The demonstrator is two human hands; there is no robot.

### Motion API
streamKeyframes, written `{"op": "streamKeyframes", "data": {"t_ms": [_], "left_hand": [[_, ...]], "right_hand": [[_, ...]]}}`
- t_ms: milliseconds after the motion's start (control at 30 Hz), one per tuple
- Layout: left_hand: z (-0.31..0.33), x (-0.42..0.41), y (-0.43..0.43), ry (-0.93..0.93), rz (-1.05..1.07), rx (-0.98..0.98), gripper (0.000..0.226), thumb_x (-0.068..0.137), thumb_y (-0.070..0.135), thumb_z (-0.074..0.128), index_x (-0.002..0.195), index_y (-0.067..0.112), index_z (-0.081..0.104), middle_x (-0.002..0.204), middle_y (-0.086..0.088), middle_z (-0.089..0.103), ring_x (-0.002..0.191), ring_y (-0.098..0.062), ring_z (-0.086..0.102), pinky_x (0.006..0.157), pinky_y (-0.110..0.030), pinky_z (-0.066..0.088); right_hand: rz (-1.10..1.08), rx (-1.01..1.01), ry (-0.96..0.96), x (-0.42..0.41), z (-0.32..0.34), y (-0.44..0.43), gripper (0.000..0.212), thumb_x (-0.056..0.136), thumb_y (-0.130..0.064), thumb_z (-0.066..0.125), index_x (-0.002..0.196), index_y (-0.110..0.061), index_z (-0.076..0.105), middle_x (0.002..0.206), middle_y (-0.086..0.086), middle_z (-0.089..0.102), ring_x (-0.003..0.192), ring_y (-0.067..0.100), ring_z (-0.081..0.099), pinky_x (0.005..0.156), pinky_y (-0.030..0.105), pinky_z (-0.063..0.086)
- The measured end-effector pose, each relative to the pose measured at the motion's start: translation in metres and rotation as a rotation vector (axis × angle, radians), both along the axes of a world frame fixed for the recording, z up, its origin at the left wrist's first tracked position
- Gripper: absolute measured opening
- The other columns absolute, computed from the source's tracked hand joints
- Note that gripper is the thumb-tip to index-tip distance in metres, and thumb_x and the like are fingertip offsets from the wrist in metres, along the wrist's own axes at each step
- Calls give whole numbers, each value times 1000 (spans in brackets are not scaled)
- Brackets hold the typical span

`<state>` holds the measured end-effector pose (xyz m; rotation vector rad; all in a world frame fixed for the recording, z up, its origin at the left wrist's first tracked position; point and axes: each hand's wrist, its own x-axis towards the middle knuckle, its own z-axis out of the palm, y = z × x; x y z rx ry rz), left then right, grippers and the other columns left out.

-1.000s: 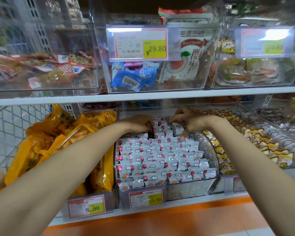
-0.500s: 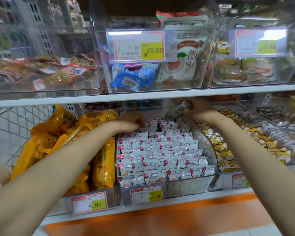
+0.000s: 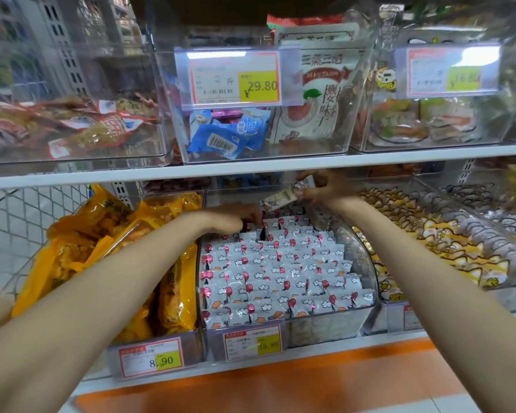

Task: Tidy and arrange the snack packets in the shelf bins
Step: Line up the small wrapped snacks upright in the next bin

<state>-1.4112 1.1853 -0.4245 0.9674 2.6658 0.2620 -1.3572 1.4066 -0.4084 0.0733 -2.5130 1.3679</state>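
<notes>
Two bare forearms reach from the lower corners of the frame into a store shelf. At the centre stands a clear plastic bin with a curved front [image 3: 367, 272]. It is filled with small white snack packets printed with red balloons and clouds [image 3: 280, 272], standing upright in tidy rows. The left hand [image 3: 239, 217] rests on the back rows with its fingers curled down among the packets; I cannot tell whether it grips one. The right hand [image 3: 325, 189] is raised above the back of the bin, just under the white upper shelf [image 3: 191, 171]. It pinches one loose snack packet [image 3: 280, 199] between thumb and fingertips. That packet is tilted in the air with its barcode side showing, and its lower left end is close above the left hand.

A red-and-yellow price tag reading 15.80 [image 3: 252, 342] is fixed to the bin's front. At lower left, a neighbouring bin holds large yellow snack bags [image 3: 102, 248] behind a tag reading 8.90 [image 3: 151, 357]. On the right of the frame, another clear bin holds packets printed with yellow and grey cartoon cats [image 3: 444, 242]. On the upper shelf, the centre bin carries a tag reading 29.80 [image 3: 234, 77] and contains blue wrapped packets [image 3: 227, 135]. An orange strip of floor [image 3: 280, 383] runs along the bottom.
</notes>
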Motion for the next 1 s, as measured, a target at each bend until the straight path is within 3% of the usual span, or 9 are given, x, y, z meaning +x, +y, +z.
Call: {"op": "streamKeyframes", "data": {"t_ms": [167,267,400,533,667,767,867,933,1000], "left_hand": [[-5,-1,1,-23,-27,2,67,78,-14,33,106,46,45,144,3,40,124,-22,45,102,-50,40],[-4,4,0,-34,-64,-1,68,79,-16,35,118,38,48,147,5,34,133,-19,34,108,-45,33],[5,9,-4,1,-42,75,51,85,-9,40,118,27,55,135,1,48,117,-16,47,94,-30,43],[12,6,-4,141,104,332,23,92,8,53,114,13,56,115,-4,60,106,-17,57,86,-24,47],[9,3,7,11,136,391,55,87,22,65,134,9,40,130,-5,53,109,-16,55,82,-19,44],[6,1,6,-16,199,508,48,86,22,66,129,11,46,132,-6,52,109,-17,52,85,-22,43],[6,-2,-4,0,338,672,37,83,14,68,117,11,53,126,-7,56,109,-20,54,87,-29,46],[8,-3,-10,72,440,695,38,82,15,69,117,10,55,125,-10,57,108,-27,56,82,-29,47],[9,-4,-16,156,523,692,47,82,17,70,126,8,54,128,-11,56,111,-28,55,79,-25,43]], "right_hand": [[-14,-29,-10,0,2,4,21,80,-10,71,94,-20,59,109,9,64,80,12,63,64,17,55],[9,-9,-56,3,-1,-1,26,82,-9,69,105,-11,58,81,-3,57,57,0,58,45,7,40],[30,87,-97,5,-7,-4,27,80,-9,71,104,-13,59,92,-4,61,77,10,57,51,7,40],[33,73,-89,6,-4,-5,29,79,-4,71,107,-9,62,98,-1,62,76,8,58,49,7,43],[30,-21,-41,4,-1,-7,24,77,-10,74,95,-21,64,86,-8,62,80,15,61,67,21,50],[37,-114,-30,2,-1,-11,34,77,-9,74,108,-13,59,98,4,66,94,25,63,74,21,53],[-10,-123,-50,-4,-6,-14,53,77,-7,73,122,-9,46,116,11,62,103,22,61,85,28,53],[-35,-49,-32,-5,-10,-18,37,82,-1,66,112,-13,49,108,8,60,91,15,58,74,18,53],[-42,230,-32,-6,-15,-24,20,86,-5,63,101,-18,59,105,2,62,89,11,57,71,14,49]]}}
